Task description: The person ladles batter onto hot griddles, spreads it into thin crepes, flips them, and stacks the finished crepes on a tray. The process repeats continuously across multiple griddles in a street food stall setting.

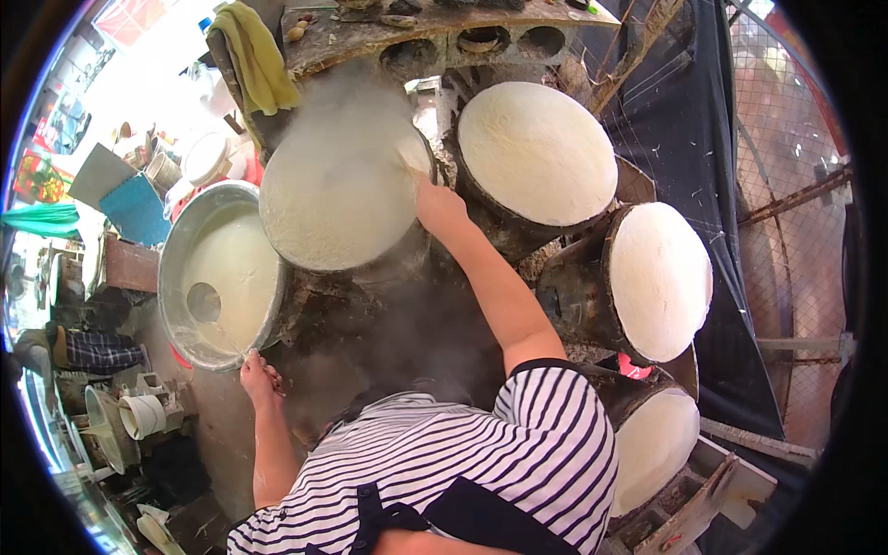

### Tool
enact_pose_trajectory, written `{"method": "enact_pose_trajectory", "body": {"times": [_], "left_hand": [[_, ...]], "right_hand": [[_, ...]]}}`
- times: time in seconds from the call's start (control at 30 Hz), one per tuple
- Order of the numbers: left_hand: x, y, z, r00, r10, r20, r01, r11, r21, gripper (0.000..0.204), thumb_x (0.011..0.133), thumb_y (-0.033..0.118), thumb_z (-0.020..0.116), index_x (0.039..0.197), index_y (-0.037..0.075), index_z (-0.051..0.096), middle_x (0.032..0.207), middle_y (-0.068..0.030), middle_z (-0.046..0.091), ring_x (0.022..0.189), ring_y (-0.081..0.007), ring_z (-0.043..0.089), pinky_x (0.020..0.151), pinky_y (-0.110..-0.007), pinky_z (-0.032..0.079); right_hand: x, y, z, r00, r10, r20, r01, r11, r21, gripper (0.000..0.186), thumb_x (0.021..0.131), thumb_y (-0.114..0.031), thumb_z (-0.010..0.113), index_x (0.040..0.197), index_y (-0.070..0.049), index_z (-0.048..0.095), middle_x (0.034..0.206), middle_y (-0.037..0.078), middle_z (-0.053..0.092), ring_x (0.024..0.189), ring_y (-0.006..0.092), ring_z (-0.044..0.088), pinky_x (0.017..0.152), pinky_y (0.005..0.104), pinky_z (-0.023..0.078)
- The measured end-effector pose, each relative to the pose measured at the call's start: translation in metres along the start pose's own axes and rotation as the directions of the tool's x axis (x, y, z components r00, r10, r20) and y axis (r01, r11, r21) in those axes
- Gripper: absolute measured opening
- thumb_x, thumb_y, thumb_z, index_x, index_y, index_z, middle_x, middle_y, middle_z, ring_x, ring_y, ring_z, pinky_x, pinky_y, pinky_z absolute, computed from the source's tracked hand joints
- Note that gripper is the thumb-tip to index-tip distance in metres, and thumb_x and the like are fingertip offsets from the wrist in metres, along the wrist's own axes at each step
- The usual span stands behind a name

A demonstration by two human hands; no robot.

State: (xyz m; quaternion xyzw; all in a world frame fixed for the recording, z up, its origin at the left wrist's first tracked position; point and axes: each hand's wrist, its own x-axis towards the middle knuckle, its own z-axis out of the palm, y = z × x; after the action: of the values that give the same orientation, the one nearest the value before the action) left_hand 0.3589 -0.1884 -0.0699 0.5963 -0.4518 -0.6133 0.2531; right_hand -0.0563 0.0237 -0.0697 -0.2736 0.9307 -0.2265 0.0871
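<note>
Steaming cloth-covered round [342, 199]: a pale, taut disc set over a dark pot, upper centre of the view, with steam rising off its upper edge. The right hand [437, 205] rests at the disc's right rim, arm extended from the lower centre. The fingers are curled toward the rim and appear to pinch a thin stick or edge there; the exact grasp cannot be determined.

Metal basin [190, 242]: sits just left of the steaming round, its rim touching or nearly touching the round's lower left edge. It contains white batter with a ladle bowl partly sunk in it. The left hand [259, 375] is at the basin's lower rim, fingers closed around a thin handle [242, 351] that runs up into the basin.

Three further white discs are arranged in an arc to the right: one [536, 153] just beside the right hand, one [659, 280] lower right, and one [655, 446] near the bottom, partly hidden behind the striped shirt.

A yellow cloth [256, 55] hangs above the steaming round. White cups [141, 416] stand at lower left.
</note>
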Motion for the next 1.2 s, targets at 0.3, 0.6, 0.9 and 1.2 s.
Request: {"method": "enact_pose_trajectory", "body": {"times": [0.3, 0.6, 0.9, 1.2], "left_hand": [[-0.003, -0.004, 0.016, 0.995, 0.086, 0.055, -0.085, 0.996, -0.017, 0.024, 0.091, 0.026, 0.052, 0.077, 0.010, 0.042, 0.055, 0.0005, 0.042, 0.037, -0.0092, 0.041, 0.031, -0.023, 0.036], [-0.002, -0.001, 0.014, 0.994, 0.085, 0.064, -0.083, 0.996, -0.031, 0.022, 0.091, 0.023, 0.053, 0.079, 0.008, 0.044, 0.056, 0.0004, 0.041, 0.036, -0.0088, 0.040, 0.029, -0.023, 0.034], [0.007, 0.011, 0.024, 0.978, 0.087, 0.190, -0.085, 0.996, -0.019, 0.025, 0.091, 0.027, 0.053, 0.077, 0.009, 0.043, 0.048, -0.0013, 0.042, 0.033, -0.0099, 0.039, 0.029, -0.022, 0.033], [0.005, 0.028, 0.034, 0.943, 0.146, 0.301, -0.117, 0.987, -0.111, 0.020, 0.090, 0.021, 0.054, 0.080, 0.007, 0.045, 0.059, 0.0009, 0.043, 0.037, -0.0085, 0.042, 0.030, -0.023, 0.036]], "right_hand": [[-0.064, -0.011, 0.009, 0.994, 0.103, 0.018, -0.104, 0.994, 0.035, 0.053, 0.087, -0.014, 0.043, 0.138, -0.010, 0.029, 0.076, 0.023, 0.062, 0.070, 0.0383, 0.062, 0.062, 0.0490, 0.048], [-0.057, -0.011, 0.009, 0.995, -0.031, -0.090, 0.027, 0.999, -0.039, 0.055, 0.085, -0.013, 0.042, 0.138, -0.008, 0.030, 0.076, 0.020, 0.062, 0.065, 0.0360, 0.062, 0.058, 0.0476, 0.049], [-0.079, -0.054, 0.043, 0.999, 0.035, -0.033, -0.034, 0.999, 0.013, 0.047, 0.087, -0.016, 0.040, 0.134, -0.008, 0.036, 0.073, 0.023, 0.062, 0.068, 0.0387, 0.063, 0.063, 0.0491, 0.049], [-0.105, -0.055, 0.053, 0.997, -0.030, -0.076, 0.033, 0.999, 0.043, 0.047, 0.089, -0.020, 0.044, 0.135, -0.012, 0.036, 0.069, 0.021, 0.062, 0.064, 0.0406, 0.061, 0.060, 0.0520, 0.048]]}}
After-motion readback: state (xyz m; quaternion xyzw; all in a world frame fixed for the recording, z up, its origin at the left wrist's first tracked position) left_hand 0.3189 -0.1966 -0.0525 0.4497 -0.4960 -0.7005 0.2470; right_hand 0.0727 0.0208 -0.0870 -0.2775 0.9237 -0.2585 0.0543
